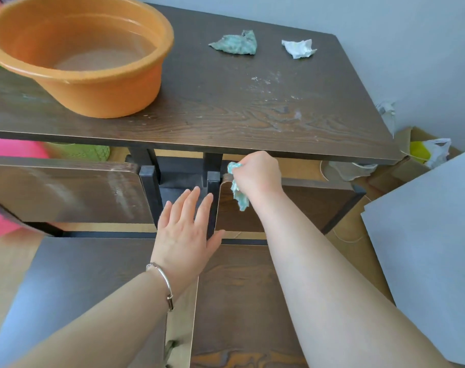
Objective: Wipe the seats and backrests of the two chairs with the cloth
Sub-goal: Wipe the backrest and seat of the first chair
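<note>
Your teal cloth [238,192] sits bunched at the top left corner of the backrest of the right chair [305,205], one tail hanging down the front of the dark wood panel. Your right hand [256,173] grips it in a closed fist, knuckles up just under the table edge, with the bare forearm stretched straight forward and slightly left over that chair's seat.

Your left hand [185,229] is open, palm down, fingers straight and slightly spread, thumb pointing right. It hovers over the gap between the two chairs, its fingertips level with the black frame post at the right chair's left edge; whether it touches the post cannot be told. A thin silver bracelet [163,281] circles that wrist, and the forearm runs in from the lower left.

The left chair [66,192] stands just beside the right one, its backrest streaked with pale smears and its seat washed grey by glare. Both chairs are pushed up to a dark wood-grain table [226,115], backrests under its near edge.

On the table an orange basin [93,75] holding water stands at the left. A crumpled green rag [235,43] and a wad of white tissue [299,49] lie apart near the far edge, with pale specks scattered across the top between them and the near right corner.

At right, cardboard boxes [412,166] and a plastic bag [436,150] sit by the wall, and a grey board [433,248] fills the right edge.
</note>
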The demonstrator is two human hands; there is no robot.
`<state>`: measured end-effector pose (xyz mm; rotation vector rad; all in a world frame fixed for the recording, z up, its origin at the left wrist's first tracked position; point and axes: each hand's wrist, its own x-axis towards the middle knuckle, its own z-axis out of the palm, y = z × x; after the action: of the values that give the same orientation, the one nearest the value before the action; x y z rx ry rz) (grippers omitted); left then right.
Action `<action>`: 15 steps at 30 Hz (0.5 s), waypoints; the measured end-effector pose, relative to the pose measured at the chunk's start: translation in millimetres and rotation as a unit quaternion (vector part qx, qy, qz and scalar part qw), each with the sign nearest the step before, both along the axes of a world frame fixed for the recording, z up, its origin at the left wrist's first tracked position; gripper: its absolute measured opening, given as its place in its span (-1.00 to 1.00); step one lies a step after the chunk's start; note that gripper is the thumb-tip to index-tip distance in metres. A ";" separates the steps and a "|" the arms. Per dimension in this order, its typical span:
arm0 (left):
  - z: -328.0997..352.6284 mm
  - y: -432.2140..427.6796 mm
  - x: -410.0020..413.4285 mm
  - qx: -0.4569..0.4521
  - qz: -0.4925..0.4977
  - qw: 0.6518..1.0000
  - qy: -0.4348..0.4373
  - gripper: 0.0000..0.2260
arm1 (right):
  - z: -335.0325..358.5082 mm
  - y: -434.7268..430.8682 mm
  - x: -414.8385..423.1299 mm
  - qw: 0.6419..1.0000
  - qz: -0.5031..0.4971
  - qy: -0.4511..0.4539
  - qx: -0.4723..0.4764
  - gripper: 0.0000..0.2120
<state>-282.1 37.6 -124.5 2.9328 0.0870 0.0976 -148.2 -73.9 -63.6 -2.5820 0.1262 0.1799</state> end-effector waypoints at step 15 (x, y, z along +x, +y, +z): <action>-11.0 57.9 -21.5 -0.013 -0.004 0.999 -0.029 -0.39 | -9.8 20.6 -30.3 0.972 0.197 -0.122 -0.038 -0.78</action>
<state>-303.6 95.5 -135.5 2.9018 0.0681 0.1797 -178.4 -53.3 -73.4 -2.6546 -0.4809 -0.0015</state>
